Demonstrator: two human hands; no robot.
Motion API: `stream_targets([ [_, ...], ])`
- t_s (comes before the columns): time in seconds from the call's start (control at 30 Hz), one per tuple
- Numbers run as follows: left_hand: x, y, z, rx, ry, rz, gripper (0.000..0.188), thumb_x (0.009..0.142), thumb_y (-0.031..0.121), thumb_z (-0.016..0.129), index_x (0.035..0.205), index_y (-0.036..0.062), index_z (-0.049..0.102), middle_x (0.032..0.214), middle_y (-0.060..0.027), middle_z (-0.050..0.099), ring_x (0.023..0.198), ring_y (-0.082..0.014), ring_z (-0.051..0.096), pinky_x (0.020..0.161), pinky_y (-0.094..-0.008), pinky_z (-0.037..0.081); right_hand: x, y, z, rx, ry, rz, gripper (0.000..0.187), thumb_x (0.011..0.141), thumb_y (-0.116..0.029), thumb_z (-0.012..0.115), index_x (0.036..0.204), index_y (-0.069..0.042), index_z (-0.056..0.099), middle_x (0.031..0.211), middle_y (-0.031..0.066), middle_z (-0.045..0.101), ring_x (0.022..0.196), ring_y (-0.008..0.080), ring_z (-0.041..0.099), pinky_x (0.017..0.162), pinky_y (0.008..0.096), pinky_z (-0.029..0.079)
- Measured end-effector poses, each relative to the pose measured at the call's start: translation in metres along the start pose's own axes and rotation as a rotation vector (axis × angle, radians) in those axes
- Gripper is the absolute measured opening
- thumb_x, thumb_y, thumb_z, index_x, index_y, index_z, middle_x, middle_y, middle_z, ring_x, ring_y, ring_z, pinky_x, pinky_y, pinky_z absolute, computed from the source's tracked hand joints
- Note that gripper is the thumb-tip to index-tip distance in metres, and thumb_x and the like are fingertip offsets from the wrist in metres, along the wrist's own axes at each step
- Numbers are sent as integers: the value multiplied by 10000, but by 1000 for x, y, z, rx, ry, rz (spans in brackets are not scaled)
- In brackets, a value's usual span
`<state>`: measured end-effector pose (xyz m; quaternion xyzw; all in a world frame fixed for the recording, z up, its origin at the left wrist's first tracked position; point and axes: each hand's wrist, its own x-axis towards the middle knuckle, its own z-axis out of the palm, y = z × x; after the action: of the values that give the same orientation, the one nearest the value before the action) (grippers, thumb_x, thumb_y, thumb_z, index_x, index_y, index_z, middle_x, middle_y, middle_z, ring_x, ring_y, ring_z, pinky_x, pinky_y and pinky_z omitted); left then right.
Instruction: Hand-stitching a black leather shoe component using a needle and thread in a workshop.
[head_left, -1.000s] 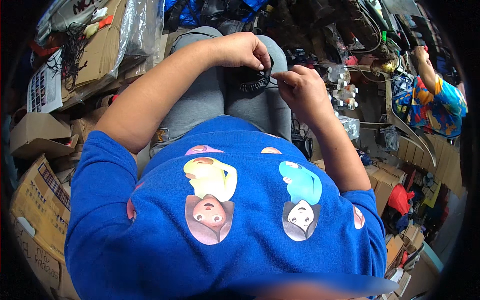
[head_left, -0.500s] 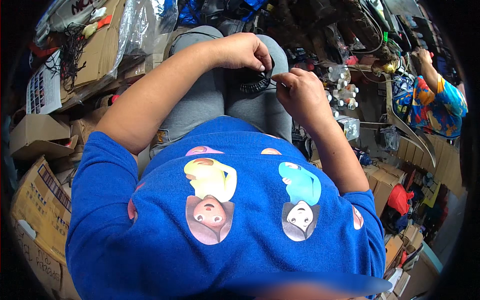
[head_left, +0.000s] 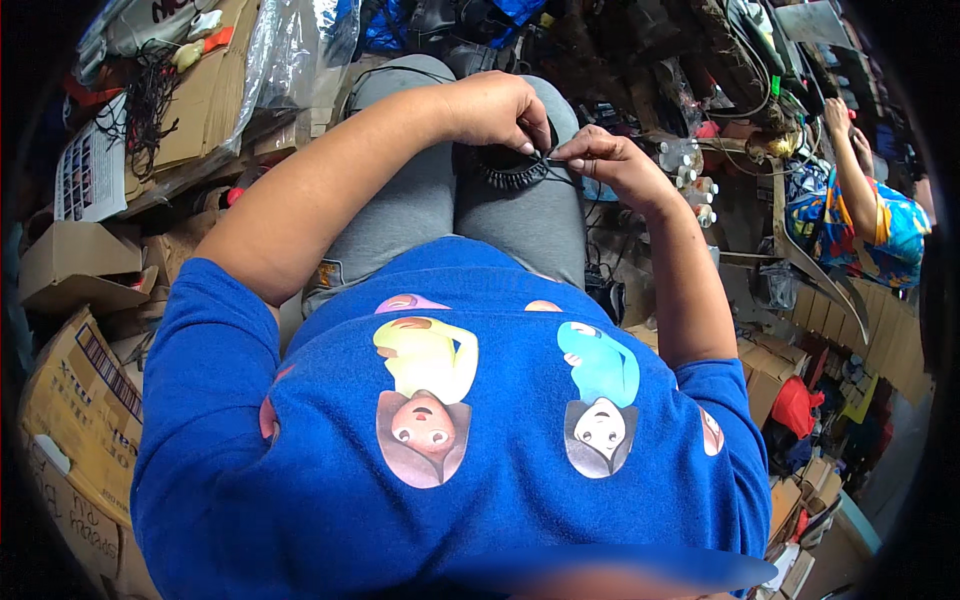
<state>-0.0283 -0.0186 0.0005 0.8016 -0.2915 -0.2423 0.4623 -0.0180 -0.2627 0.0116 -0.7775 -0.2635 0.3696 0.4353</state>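
A round black piece with a ridged, coil-like rim (head_left: pixel 512 181) rests over my right thigh, near the knee. At its upper edge my left hand (head_left: pixel 505 110) is closed, thumb and fingers pinching the piece. My right hand (head_left: pixel 618 168) is closed just to the right of it, the thumb and forefinger pinching a thin black cord (head_left: pixel 566 167) that runs to the rim. Both fingertips nearly meet where the cord joins. What the piece is exactly I cannot make out, and my left fingers hide part of it.
On the left lie an open cardboard box (head_left: pixel 80 262), flat cardboard (head_left: pixel 205 110) and clear plastic sheeting (head_left: pixel 290 60). Small bottles (head_left: pixel 703 190) stand beyond my right hand, near a long curved strip (head_left: pixel 825 275). Another person in a colourful shirt (head_left: pixel 880 230) is at far right.
My right hand has turned and shifted slightly, its fingers now stretched leftward in a pinch on the cord at the rim. The other person's arm has moved leftward.
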Motion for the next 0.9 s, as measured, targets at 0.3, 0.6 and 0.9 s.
stream_targets([
  [0.3, -3, 3, -1, 69, 38, -24, 227, 703, 52, 676, 929, 67, 689, 922, -88, 610, 852, -229, 613, 792, -337, 482, -1, -2, 35, 89, 264, -5, 175, 783, -60, 687, 954, -83, 717, 841, -8, 575, 775, 85, 535, 707, 229, 441],
  [0.6, -71, 13, 17, 150, 447, 3, 366, 741, -111, 509, 1021, 79, 650, 927, -104, 567, 757, -238, 587, 695, -311, 472, -27, -29, 55, -402, 442, -106, 298, 727, -39, 669, 1000, -154, 700, 746, 73, 526, 685, 225, 557, 654, 327, 446],
  [0.9, -80, 13, 42, 476, 474, 56, 161, 761, 12, 612, 905, 67, 657, 846, -101, 590, 779, -274, 600, 688, -351, 474, -33, -29, 79, -725, 483, -185, 384, 741, -81, 645, 1119, -146, 635, 767, 66, 516, 770, 241, 536, 795, 377, 381],
])
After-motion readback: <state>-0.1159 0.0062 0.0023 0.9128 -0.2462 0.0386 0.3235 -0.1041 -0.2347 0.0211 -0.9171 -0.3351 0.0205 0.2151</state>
